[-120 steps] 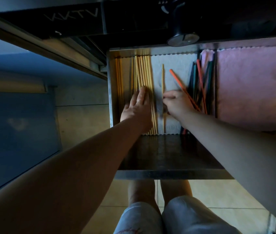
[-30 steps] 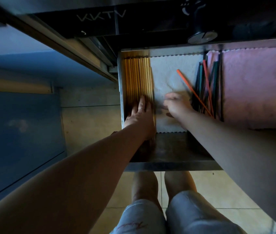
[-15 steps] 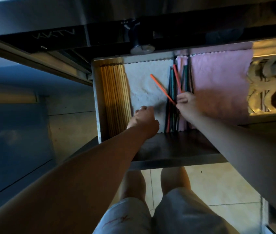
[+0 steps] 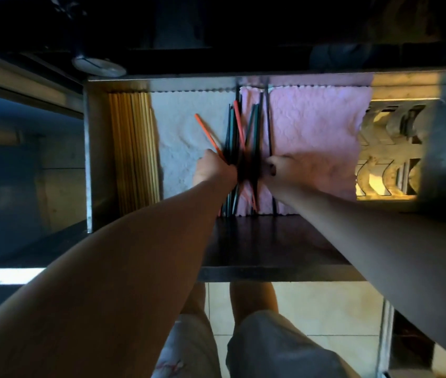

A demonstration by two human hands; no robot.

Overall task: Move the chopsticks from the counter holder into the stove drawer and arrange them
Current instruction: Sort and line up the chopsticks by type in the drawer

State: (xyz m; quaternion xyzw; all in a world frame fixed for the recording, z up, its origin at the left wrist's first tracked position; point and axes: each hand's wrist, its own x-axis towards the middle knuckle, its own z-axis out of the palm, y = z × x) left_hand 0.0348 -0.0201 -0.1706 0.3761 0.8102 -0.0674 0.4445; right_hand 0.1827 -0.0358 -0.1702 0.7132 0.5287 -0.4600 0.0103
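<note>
The stove drawer [image 4: 89, 159] is pulled open below me. A neat row of wooden chopsticks [image 4: 134, 154] lies along its left wall. A loose bundle of dark chopsticks [image 4: 254, 124], with an orange chopstick [image 4: 207, 132] sticking out at a slant, lies where the white cloth [image 4: 178, 126] meets the pink cloth [image 4: 311, 126]. My left hand [image 4: 213, 170] is curled against the bundle's left side and my right hand [image 4: 279, 170] closes on its right side. The middle of the bundle is blurred between the hands.
A round stove knob [image 4: 99, 65] sits above the drawer's back left corner. A pale ornate object [image 4: 391, 159] fills the drawer's right end. The dark front part of the drawer [image 4: 271, 241] lies near me, with my knees and the tiled floor below.
My left hand left the wooden row and crossed right to the dark bundle. My right hand shifted to the bundle's right side, so both hands now squeeze it. The view swung right.
</note>
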